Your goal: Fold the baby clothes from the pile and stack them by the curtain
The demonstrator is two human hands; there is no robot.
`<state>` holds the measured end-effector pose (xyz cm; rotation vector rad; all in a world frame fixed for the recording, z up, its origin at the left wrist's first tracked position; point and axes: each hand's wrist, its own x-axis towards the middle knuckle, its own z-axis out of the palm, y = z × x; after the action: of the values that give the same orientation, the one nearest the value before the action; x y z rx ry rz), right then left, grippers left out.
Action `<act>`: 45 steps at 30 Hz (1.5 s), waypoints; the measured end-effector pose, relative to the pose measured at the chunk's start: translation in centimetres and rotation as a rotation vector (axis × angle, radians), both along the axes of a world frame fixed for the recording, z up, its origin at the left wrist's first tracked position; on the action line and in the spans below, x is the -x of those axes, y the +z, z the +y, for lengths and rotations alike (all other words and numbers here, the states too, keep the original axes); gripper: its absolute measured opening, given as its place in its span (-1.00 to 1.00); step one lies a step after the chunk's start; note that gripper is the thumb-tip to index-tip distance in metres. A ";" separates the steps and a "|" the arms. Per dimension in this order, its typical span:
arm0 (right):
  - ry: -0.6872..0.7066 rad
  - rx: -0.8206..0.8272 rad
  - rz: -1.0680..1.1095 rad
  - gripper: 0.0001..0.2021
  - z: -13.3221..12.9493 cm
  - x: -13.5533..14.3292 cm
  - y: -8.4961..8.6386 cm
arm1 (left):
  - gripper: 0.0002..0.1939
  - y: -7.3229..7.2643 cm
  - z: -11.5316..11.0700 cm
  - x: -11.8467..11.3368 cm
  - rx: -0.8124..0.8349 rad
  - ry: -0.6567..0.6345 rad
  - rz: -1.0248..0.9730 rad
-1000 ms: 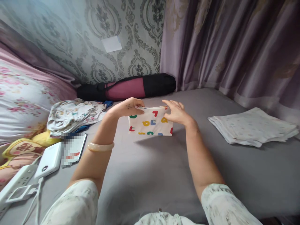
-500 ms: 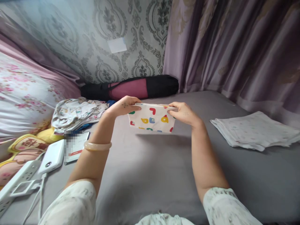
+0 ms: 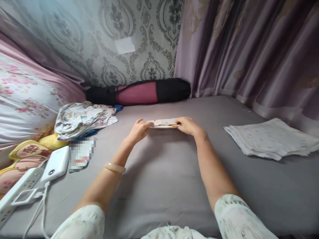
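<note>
Between my hands is a folded white cloth (image 3: 164,123) with a colourful print, seen nearly edge-on above the grey bed sheet (image 3: 169,179). My left hand (image 3: 140,129) grips its left end, thumb and fingers closed on it. At the other end, my right hand (image 3: 189,125) pinches the cloth the same way. A shadow falls on the sheet below. Whether the cloth's lower side touches the sheet, I cannot tell.
A stack of folded pale cloths (image 3: 271,137) lies to the right. On the left are a heap of printed clothes (image 3: 82,119), a white power bank (image 3: 55,164), a power strip (image 3: 18,192) and a blurred-out flat item (image 3: 81,154). A black and maroon long bag (image 3: 139,93) lies along the wall.
The cloth has tipped from facing me, with its print showing, to nearly flat and edge-on. Both hands have come down slightly and keep their hold on its ends.
</note>
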<state>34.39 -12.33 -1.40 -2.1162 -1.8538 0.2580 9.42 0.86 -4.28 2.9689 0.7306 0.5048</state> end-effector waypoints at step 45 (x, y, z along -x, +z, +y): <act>-0.059 0.050 -0.126 -0.44 4.5 5.5 -7.6 | -0.45 -5.7 -2.0 -8.3 0.103 0.384 0.143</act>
<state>28.92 -7.78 -8.96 -2.2653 -1.8682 0.1622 17.70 -1.16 -10.03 2.7944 1.3106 0.2577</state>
